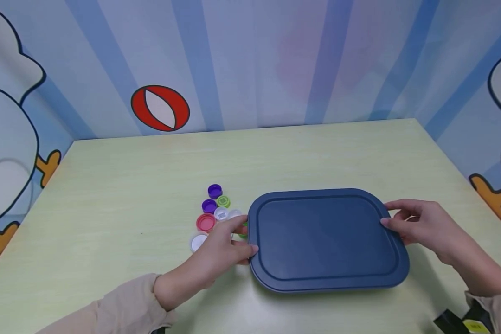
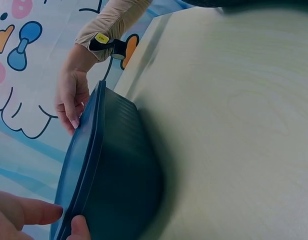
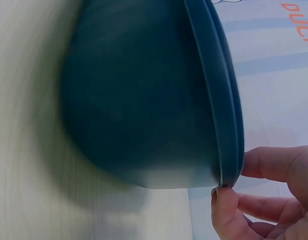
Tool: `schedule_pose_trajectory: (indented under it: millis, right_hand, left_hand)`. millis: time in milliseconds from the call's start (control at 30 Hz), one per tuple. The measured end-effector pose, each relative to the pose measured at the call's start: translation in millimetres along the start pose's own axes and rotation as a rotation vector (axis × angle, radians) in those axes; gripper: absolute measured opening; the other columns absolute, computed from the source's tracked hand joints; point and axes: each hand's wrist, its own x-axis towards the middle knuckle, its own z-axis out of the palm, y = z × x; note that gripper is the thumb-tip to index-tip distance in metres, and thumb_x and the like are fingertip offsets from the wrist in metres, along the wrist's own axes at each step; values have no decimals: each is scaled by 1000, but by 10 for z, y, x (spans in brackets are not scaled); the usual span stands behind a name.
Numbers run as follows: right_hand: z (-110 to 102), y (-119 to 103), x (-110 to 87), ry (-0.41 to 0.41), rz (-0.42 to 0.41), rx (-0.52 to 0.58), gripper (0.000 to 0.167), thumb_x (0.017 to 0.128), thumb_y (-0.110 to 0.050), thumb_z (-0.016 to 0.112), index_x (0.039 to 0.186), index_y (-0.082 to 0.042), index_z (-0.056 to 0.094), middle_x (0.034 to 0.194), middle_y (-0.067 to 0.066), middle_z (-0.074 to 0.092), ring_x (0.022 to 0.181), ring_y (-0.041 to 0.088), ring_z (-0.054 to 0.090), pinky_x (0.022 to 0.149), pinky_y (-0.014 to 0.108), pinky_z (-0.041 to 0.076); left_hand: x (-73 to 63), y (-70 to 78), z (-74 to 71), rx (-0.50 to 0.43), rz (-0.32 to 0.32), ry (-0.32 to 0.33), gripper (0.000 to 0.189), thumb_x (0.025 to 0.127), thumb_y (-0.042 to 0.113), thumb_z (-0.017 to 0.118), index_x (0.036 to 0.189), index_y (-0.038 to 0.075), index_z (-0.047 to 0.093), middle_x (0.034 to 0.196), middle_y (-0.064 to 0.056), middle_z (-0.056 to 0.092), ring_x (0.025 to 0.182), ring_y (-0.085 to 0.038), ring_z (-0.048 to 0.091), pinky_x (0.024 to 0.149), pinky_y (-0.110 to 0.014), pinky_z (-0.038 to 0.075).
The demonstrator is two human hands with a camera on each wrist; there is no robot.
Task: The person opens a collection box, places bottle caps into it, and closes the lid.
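Note:
A dark blue storage box (image 2: 125,165) stands on the table, covered by a flat lid (image 1: 323,236) with rounded corners. My left hand (image 1: 223,245) pinches the lid's rim at the left end, thumb on top and fingers at the edge. At the opposite end, my right hand (image 1: 421,227) grips the rim between thumb and fingers. The right wrist view shows these fingertips (image 3: 225,200) right at the lip, beside the deep box wall (image 3: 139,100). The lid hides whatever is inside.
Several small round caps lie left of the box: purple (image 1: 215,191), lime (image 1: 223,201), red (image 1: 206,223) and white (image 1: 198,241) among them. My left hand partly covers this group. A patterned blue wall (image 1: 254,65) rises behind the pale table (image 1: 129,185).

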Motion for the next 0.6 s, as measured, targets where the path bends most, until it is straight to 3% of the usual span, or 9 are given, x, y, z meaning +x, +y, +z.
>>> schedule_pose_trajectory:
  millis: [367,600]
  right_hand:
    - [1,-13,-8,19,-4,-17,55,91,-21,61,130,11,41,83,9,57,69,16,56,59,31,54]
    - [-3,-15,-13,25,-14,-33,55,90,-20,62,129,12,41,83,10,57,67,16,54,58,30,54]
  left_hand:
    - [-12,11,11,-44,-26,-7,60,83,-8,58,138,-3,37,113,-23,54,81,-20,66,69,-34,55]
    - [-36,48,31,-14,-30,25,55,83,-9,59,135,0,44,119,-17,50,88,-21,58,66,-34,56]
